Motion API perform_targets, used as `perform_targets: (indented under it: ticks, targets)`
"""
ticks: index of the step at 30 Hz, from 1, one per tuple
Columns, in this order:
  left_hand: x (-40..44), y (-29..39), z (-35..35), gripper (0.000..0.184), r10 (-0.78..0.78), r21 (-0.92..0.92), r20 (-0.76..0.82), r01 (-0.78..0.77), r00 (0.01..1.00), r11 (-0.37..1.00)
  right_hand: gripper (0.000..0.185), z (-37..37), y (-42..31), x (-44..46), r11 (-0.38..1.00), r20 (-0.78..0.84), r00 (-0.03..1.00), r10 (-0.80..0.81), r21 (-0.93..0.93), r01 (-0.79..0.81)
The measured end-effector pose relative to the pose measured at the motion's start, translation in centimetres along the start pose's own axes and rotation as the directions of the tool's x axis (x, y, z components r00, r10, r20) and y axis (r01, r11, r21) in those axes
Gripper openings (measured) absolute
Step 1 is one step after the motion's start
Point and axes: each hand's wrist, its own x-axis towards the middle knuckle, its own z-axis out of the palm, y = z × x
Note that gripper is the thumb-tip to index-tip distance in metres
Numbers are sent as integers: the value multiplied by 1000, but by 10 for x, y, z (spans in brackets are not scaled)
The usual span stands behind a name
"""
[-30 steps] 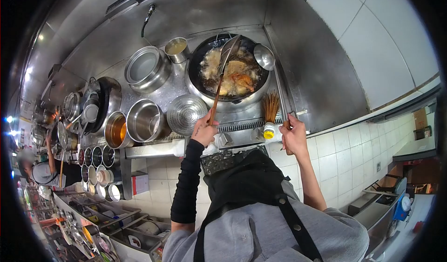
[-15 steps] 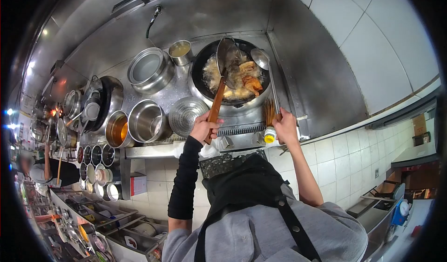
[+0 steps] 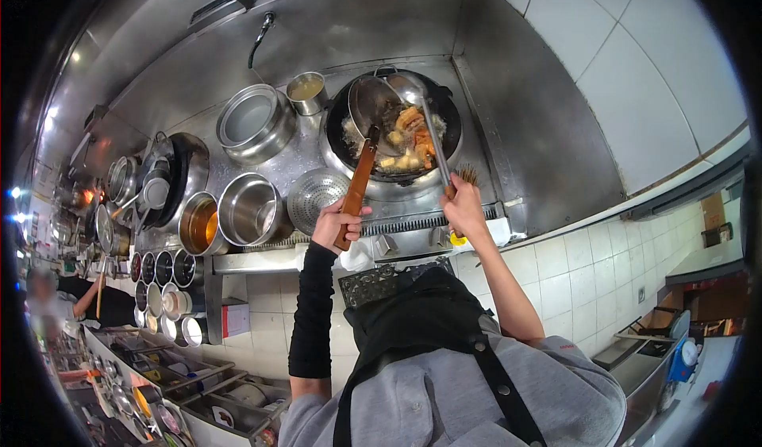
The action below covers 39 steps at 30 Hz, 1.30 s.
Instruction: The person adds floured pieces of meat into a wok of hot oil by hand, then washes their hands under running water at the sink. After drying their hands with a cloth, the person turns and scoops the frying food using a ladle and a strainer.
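My left hand [image 3: 337, 226] is closed round the wooden handle of a strainer [image 3: 371, 104], whose round head is tilted over the left part of a black wok [image 3: 451, 129]. My right hand [image 3: 464, 206] grips a long-handled metal ladle [image 3: 406, 88]; its bowl is over the wok's far side, beside the strainer head. Golden-brown fried pieces [image 3: 421, 136] lie in bubbling oil in the wok, partly behind the ladle handle. A bristle brush [image 3: 468, 175] is half hidden behind my right hand.
Left of the wok are a perforated pan [image 3: 311, 197], a steel pot [image 3: 248, 206], a pot of amber liquid [image 3: 198, 223], a lidded pot [image 3: 254, 121] and a small pot [image 3: 306, 90]. Seasoning tins stand at lower left. A co-worker [image 3: 55, 304] is at far left.
The ladle has swung left from the wok's right edge to beside the strainer. My right hand has moved left over the brush. The strainer head has tilted and shifted left.
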Motion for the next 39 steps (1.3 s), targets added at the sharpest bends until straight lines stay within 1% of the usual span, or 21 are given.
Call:
perform_targets:
  ticks: [2,3,5,7,8,11,12,14,16,17,19,20,23,24,27,28,32,35,36,39]
  targets:
    - [3,-4,-13,49,-81,-239,85,99,993,966,44,5,20,15,996,-52,996,-69,-52,66]
    - [-2,-3,-5,52,-45,-173,44,52,998,984,44,4,24,22,992,-77,991,-105,-78,99]
    - [-10,-3,10,57,29,-35,-33,-30,999,999,42,1,28,31,997,-67,996,-53,-67,49]
    - [-13,-6,10,56,64,-38,-19,-64,998,997,39,-1,28,35,999,-67,997,-24,-47,21]
    - [-12,-7,10,56,81,-36,-10,-81,997,996,36,-5,24,34,998,-52,998,-34,-58,31]
    - [-16,-11,10,55,102,-22,8,-101,995,995,26,-2,25,33,996,-13,1000,2,84,-1]
    - [-19,-14,13,60,104,-70,-35,-106,994,992,23,0,23,33,994,-30,1000,7,105,-4]
    - [-28,-19,25,59,151,-17,-72,-153,986,988,16,6,19,30,989,-62,998,24,148,-15]
    - [-39,-21,46,59,191,57,-130,-184,973,981,12,3,3,25,982,-8,998,66,177,-64]
    - [-44,-23,59,60,212,127,-142,-195,967,973,10,1,-4,26,978,19,997,80,190,-82]
    - [-55,-29,81,62,263,263,-165,-215,951,941,8,5,-7,28,928,100,990,102,348,-131]
    - [-58,-30,88,72,263,304,-184,-200,947,932,8,8,-8,28,894,145,984,107,420,-159]
    - [-72,-29,105,79,295,420,-172,-201,940,885,8,-1,-32,16,755,197,963,183,600,-266]
    - [-75,-31,107,83,292,406,-167,-204,942,891,9,-7,-36,13,675,217,958,189,679,-288]
    - [-87,-35,117,83,297,396,-185,-205,937,895,10,-25,-35,6,487,252,949,192,815,-315]
    - [-90,-36,114,83,285,409,-188,-189,940,893,12,-30,-37,2,478,249,948,196,820,-315]
    - [-110,-37,137,86,296,391,-216,-195,930,900,14,-32,-32,-31,751,289,934,212,564,-345]
    - [-118,-45,140,86,346,560,-218,-173,913,810,14,-31,-34,-51,664,297,933,203,659,-354]
    - [-121,-42,140,87,361,574,-229,-174,904,800,11,-34,-33,-54,604,316,921,230,696,-389]
    - [-128,-33,133,85,336,559,-225,-162,915,813,10,-38,-20,-57,320,410,880,240,823,-470]
